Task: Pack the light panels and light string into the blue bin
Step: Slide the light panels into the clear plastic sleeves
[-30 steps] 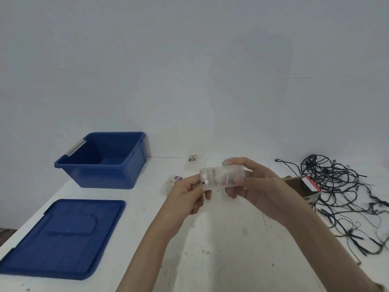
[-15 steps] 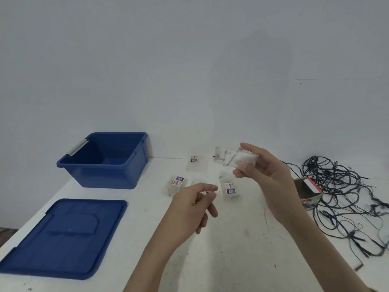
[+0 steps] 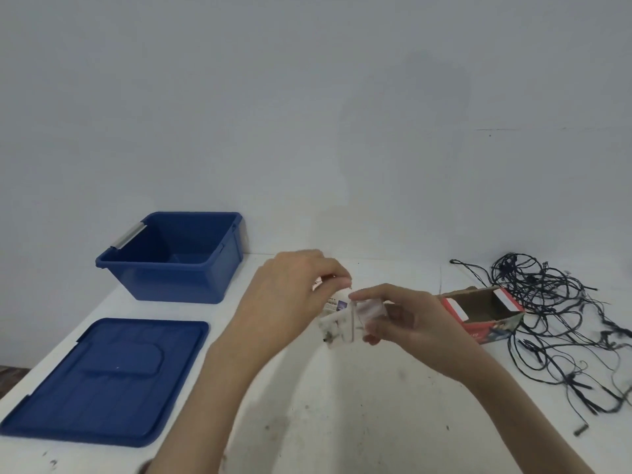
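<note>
pinching one clear packet [image 3: 338,331], right hand [image 3: 413,323] grip; left hand [image 3: 290,299] grip pinching one thin band [image 3: 351,313]; one blue bin [image 3: 178,282].

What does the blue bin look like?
The blue bin is a deep, shiny plastic tub with a thick rim and a grey handle on one end. It stands upright and open on the white table, by the wall, with nothing seen inside. No hand touches it; its lid lies flat in front.
</note>
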A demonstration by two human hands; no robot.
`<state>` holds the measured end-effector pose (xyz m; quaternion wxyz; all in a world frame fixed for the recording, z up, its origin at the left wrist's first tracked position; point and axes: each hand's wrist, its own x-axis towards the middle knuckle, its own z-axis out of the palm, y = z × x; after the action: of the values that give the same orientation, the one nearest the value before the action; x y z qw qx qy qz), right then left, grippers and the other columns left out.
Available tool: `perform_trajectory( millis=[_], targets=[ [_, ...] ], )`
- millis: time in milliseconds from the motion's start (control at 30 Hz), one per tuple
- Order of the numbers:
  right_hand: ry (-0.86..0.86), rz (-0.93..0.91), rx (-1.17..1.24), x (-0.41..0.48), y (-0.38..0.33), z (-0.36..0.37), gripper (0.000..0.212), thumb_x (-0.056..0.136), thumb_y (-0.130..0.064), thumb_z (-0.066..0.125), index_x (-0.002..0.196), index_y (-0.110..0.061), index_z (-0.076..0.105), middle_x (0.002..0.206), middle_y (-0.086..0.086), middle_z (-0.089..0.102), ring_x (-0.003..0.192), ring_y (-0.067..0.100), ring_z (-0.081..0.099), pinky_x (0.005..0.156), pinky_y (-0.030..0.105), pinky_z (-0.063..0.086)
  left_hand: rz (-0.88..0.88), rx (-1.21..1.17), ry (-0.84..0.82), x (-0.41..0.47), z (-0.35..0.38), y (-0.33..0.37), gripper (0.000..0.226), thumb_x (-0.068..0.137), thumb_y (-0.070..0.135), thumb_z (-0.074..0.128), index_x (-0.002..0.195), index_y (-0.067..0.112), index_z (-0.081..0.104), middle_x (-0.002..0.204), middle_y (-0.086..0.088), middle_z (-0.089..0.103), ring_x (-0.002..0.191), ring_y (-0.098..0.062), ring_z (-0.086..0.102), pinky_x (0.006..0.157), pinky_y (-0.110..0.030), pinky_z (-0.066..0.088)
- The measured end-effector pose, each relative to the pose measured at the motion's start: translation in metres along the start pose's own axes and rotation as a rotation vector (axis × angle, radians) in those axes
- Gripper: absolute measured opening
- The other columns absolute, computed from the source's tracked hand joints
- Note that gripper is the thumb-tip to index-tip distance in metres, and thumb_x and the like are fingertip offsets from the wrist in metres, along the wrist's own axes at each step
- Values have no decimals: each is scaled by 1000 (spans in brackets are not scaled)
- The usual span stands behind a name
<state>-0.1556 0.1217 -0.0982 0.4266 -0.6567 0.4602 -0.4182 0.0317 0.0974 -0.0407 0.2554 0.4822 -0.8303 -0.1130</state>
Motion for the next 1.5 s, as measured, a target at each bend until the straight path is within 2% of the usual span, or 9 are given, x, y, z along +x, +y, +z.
perform_trajectory(
  millis=[133,267,433,600,733,967,1167,1300,1500],
  targets=[
    [-83,37,246,-5,-4,-5,27,81,6,65,104,-10,69,87,10,70,69,24,66,70,26,53,-137,-446,-37,3,9,-19,8,83,29,68,83,28,76,67,19,68,52,-1,44,53,-8,35],
    [-144,37,567,-6,-4,-5,29,76,5,61,100,-7,70,86,16,66,67,30,63,65,30,52,-301,-842,-102,-2,27,-24,11,77,30,69,83,26,77,67,2,67,61,-22,38,54,-25,33],
    [-28,29,818,0,-5,1,28,66,-2,71,93,-8,71,79,18,66,66,29,65,62,30,53,-413,-1077,-160,-15,52,-14,26,89,6,54,65,10,64,48,4,48,41,-8,28,42,-17,18],
    [220,6,774,6,-3,9,31,66,-5,68,97,-5,65,92,15,69,72,26,68,65,26,54,-391,-1153,-160,-22,56,-1,24,93,19,52,106,14,72,68,-1,61,45,-8,38,40,-17,31],
    [367,-17,652,9,-4,5,30,75,-3,64,104,-7,63,103,8,69,75,29,70,75,30,57,-413,-1166,-216,-28,52,1,26,92,15,54,115,16,66,70,-3,65,43,-9,41,39,-18,36],
    [608,-207,1,12,2,1,35,83,-2,66,103,-30,62,95,-4,70,84,20,69,81,34,57,-417,-1030,-336,-34,35,4,25,93,8,53,114,15,65,68,-3,67,43,-12,46,40,-21,42],
    [488,-279,-330,12,9,3,32,84,-2,66,103,-28,65,86,-27,63,81,3,58,74,13,49,-93,-146,-127,-30,20,7,21,94,30,51,105,32,69,77,18,65,56,3,52,58,-8,41],
    [271,-99,-237,10,4,0,37,81,-1,66,92,-36,69,80,-6,69,68,11,59,68,18,52,47,89,74,-18,7,6,21,93,37,50,97,32,70,87,15,62,57,2,44,57,-12,35],
    [-111,102,305,6,-9,-9,31,75,14,64,88,-13,73,93,9,71,71,23,66,67,26,53,24,30,156,1,14,-6,17,92,33,53,88,29,69,81,17,56,60,-5,50,59,-17,41]
  ],
)
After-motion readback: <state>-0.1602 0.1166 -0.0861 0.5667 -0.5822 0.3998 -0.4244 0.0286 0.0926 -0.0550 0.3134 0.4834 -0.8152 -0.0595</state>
